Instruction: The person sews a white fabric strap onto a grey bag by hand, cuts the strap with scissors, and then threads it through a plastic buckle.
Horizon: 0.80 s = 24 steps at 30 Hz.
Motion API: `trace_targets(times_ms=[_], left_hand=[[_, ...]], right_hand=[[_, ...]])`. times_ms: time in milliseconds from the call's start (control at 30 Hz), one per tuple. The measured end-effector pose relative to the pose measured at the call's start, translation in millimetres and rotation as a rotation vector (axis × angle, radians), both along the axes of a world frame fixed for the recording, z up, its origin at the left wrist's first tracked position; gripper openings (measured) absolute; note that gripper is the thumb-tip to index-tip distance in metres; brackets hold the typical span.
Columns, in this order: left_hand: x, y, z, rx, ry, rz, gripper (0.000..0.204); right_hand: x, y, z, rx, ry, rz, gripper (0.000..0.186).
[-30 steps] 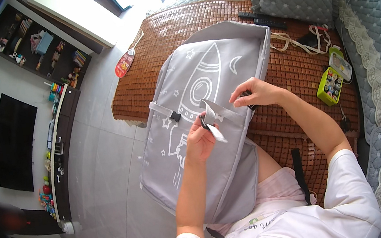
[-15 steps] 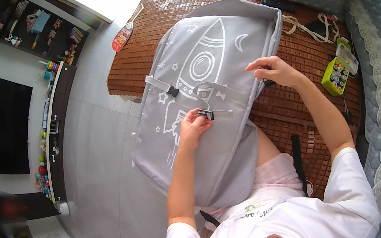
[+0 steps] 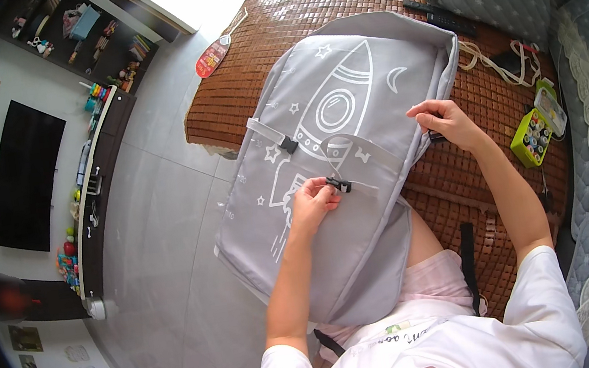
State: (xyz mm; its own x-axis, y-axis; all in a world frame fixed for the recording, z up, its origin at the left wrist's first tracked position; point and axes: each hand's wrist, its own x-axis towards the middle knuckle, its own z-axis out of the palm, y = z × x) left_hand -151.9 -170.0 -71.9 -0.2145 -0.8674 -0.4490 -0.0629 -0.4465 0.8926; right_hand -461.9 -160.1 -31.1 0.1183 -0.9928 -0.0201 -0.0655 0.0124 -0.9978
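Observation:
A grey fabric bag (image 3: 361, 235) with a white printed rocket lies slanted across my lap and the seat. My left hand (image 3: 314, 206) is closed in a pinch on a black plastic buckle (image 3: 339, 185) at a strap on the bag's front. Another black buckle half (image 3: 289, 144) hangs on a short grey strap to the upper left. My right hand (image 3: 448, 121) hovers by the bag's right edge, thumb and fingers pinched together; what they hold, if anything, is too small to make out. A dark piece (image 3: 437, 137) shows just below that hand.
A lime-green box (image 3: 525, 153) of thread spools stands with its lid up on the brown tile-like mat (image 3: 239, 102) at right. White cords (image 3: 490, 61) and a black remote (image 3: 444, 19) lie beyond it. A red fan-shaped item (image 3: 211, 59) rests at the mat's far left edge.
The whole view has shifted, so everything sits a little further right and lower. The buckle in my left hand has turned slightly. Both hands keep nearly the same place over the bag.

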Motion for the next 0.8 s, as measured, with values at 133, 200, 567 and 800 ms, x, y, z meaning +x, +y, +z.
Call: trace_targets(times_ms=[133,200,567,800], left_hand=[[4.1,-0.3,0.7,0.026,-0.060,-0.006,0.017],[8.7,-2.4,0.6,0.039,-0.128,0.000,0.016],[14.2,4.8,11.7,-0.153,-0.340,0.023,0.020],[-90.9,88.8,44.6,-1.041,-0.783,-0.501,0.054]], right_hand=[[-1.0,-1.9,0.8,0.005,0.001,-0.013,0.022],[-2.5,-2.0,3.4,0.030,-0.066,-0.003,0.025],[-8.6,8.4,-4.8,0.068,-0.171,-0.035,0.028],[-18.7,11.3,-14.0,-0.035,-0.206,-0.096,0.040]])
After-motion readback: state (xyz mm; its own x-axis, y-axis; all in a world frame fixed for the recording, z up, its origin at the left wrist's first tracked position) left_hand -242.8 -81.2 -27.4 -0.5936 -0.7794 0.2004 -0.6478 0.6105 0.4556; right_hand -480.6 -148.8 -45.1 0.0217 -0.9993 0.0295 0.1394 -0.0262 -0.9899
